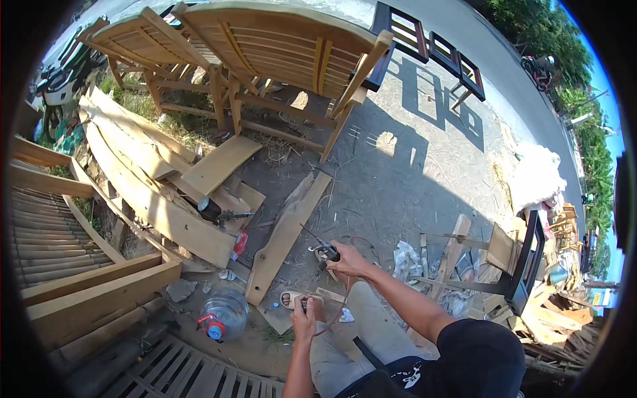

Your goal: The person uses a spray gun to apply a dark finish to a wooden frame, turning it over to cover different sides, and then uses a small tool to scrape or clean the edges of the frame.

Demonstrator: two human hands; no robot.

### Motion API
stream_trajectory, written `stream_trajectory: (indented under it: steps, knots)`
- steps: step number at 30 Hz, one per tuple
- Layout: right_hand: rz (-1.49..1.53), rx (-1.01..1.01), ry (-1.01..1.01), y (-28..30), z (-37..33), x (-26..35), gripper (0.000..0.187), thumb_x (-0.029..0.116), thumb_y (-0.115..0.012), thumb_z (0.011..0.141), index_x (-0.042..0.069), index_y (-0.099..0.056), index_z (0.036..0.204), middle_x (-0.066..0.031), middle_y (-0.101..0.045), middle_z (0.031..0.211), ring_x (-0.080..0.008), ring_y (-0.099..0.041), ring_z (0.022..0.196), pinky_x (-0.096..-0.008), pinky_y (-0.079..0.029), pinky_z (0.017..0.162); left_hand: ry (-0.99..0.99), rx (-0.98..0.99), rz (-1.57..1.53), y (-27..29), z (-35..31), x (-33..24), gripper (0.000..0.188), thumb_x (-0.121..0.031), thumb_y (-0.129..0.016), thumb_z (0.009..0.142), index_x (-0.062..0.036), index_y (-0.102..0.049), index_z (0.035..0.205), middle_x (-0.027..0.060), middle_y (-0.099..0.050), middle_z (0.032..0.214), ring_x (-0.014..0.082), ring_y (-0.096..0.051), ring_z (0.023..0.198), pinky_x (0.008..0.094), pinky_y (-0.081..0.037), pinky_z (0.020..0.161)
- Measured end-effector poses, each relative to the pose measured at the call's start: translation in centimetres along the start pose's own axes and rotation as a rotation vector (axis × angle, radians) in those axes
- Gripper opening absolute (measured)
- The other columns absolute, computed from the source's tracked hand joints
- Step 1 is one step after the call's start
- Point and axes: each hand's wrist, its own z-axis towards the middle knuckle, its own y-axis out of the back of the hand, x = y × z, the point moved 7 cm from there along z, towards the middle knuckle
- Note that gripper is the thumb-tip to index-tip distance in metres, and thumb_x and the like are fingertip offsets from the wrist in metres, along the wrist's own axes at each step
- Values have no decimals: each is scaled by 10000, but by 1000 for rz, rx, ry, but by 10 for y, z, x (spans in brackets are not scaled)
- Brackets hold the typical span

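Observation:
My right hand [348,260] is closed around a small metal drill-like tool [323,251] with a thin rod pointing up and to the left. A thin reddish hose [344,302] runs down from the tool toward my left hand [304,323]. The left fingers are closed on a small dark piece, probably the hose's end, though its kind is too small to make out. Just beyond the tool lies a long rough-edged wooden plank [286,237] on the ground. My sandalled foot [292,300] is near the plank's lower end.
A large clear water bottle [224,314] stands at the left. Boards [159,192] and a dark cylinder with a metal tool [210,209] lie beyond it. Wooden benches [279,46] stand behind; dark frames [454,56] stand near the road. Wood scraps [458,252] and plastic litter the right.

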Motion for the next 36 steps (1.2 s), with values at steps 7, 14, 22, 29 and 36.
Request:
stream_trajectory:
  steps: [7,14,22,29,36]
  knots:
    - [523,-265,-48,195,-258,89,222,155,-814,879,20,-680,992,-38,-731,819,-73,-635,762,-287,-501,676,-431,476,292,-90,-68,-211,228,-242,-619,1009,-56,-567,1130,135,-598,677,227,-639,599,381,-475,574]
    - [537,-397,4,281,-461,51,168,61,-798,883,7,-677,987,-42,-743,809,-78,-675,770,-264,-512,672,-559,896,382,-227,-186,-289,250,-182,-624,958,-43,-528,1142,153,-569,707,248,-562,606,412,-450,593]
    - [504,-615,-35,341,-642,3,157,-20,-776,849,-6,-667,961,-42,-716,803,-89,-658,759,-284,-522,690,-701,1319,406,-362,-312,-331,265,-197,-643,968,-53,-511,1147,219,-557,688,323,-545,587,443,-439,586]
    - [530,-816,-202,345,-707,-26,135,-66,-741,834,-22,-649,923,-64,-722,796,-93,-685,778,-271,-539,673,-826,1733,410,-433,-359,-342,292,-240,-622,1001,-53,-506,1193,205,-568,701,378,-549,606,456,-452,611]
    - [646,-903,-412,318,-744,-51,177,-16,-762,861,-10,-591,908,-65,-726,804,-125,-713,745,-280,-571,673,-950,1961,576,-467,-391,-333,274,-266,-623,1005,-53,-500,1125,245,-618,734,471,-622,697,526,-461,627]
